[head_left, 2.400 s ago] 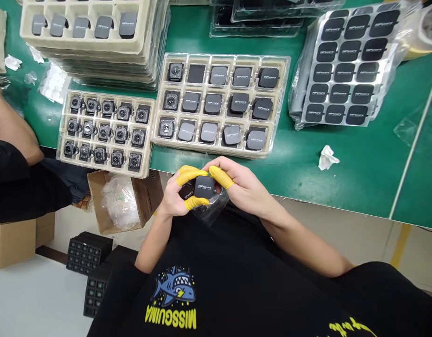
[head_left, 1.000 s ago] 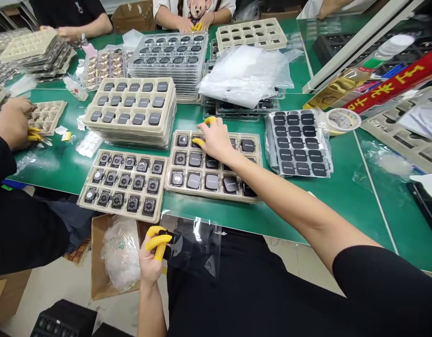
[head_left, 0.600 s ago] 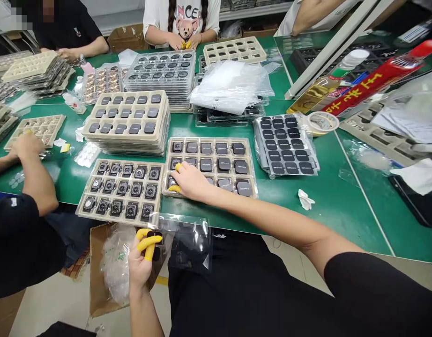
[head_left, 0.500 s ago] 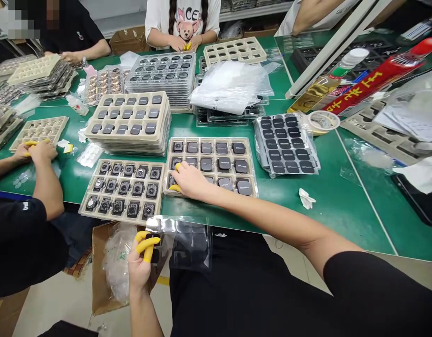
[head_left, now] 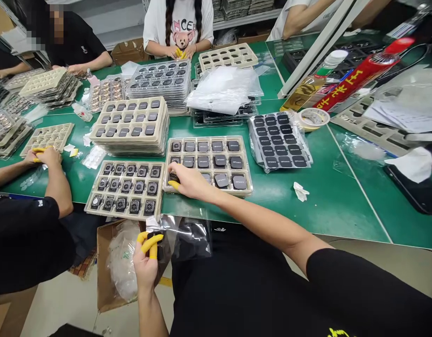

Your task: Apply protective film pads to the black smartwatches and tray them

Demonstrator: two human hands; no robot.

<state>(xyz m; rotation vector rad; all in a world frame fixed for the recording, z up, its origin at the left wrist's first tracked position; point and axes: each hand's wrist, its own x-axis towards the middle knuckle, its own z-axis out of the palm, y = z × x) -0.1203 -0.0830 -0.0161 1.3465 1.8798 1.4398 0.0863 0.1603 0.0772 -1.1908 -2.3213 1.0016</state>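
My left hand (head_left: 146, 262), with yellow finger cots, pinches a clear plastic sheet (head_left: 197, 234) bearing dark square stickers, below the table edge. My right hand (head_left: 193, 182) reaches over the left end of a beige tray (head_left: 249, 187). Its thumb and finger close around a dark watch case (head_left: 174, 177) in the front left pocket; the hand partly hides the pockets beside it. Dark square covers (head_left: 202, 162) with pale lettering fill much of that tray. Just left of it, a second tray (head_left: 123, 216) carries several watch cases (head_left: 126, 186) with round sensors showing.
Behind are stacked trays (head_left: 131, 135) and white plastic bags (head_left: 225, 89). Sticker sheets (head_left: 281, 140), a tape roll (head_left: 312, 119) and crumpled paper (head_left: 301, 192) lie rightward. A cardboard box (head_left: 105, 281) stands below. Co-workers sit opposite; another's hands (head_left: 49, 157) work at left.
The view has shifted slightly. My right hand's fingers have drawn down toward the front left pocket of the tray. My left hand keeps hold of the plastic sheet.
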